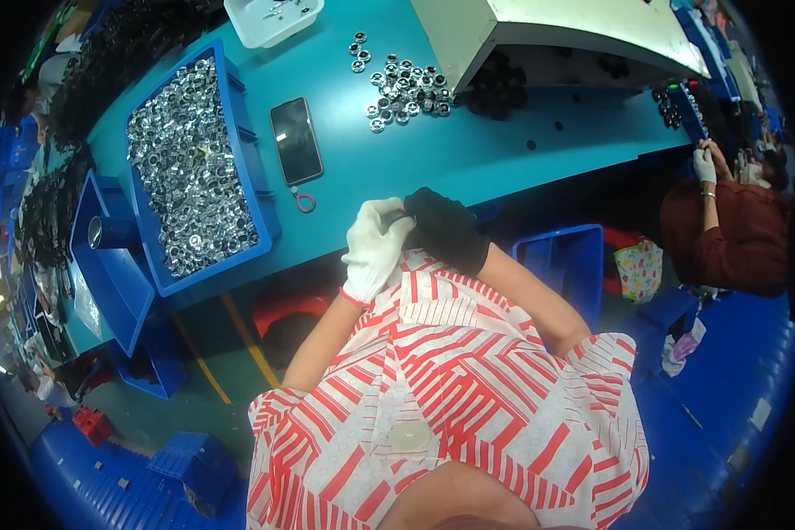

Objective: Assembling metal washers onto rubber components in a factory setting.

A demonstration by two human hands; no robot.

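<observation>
My left hand (375, 247), in a white glove with a red cuff, meets my right hand (442, 228), in a black glove, just in front of the table's near edge. Both have bent fingers pressed together around one spot. A sliver of something small and dark shows between the fingertips; its kind is hidden. Beyond my hands, a loose group of shiny round metal parts with dark centres (406, 93) lies on the teal table (353, 168). To the left, a blue bin (261, 190) is filled with similar shiny parts.
A phone (297, 141) with a pink ring strap lies beside the bin. At the back stand a white tray (269, 31) and a cream metal housing (574, 26) with dark parts beneath. An empty-looking blue bin (119, 283) sits far left. Another person (724, 230) works at the right.
</observation>
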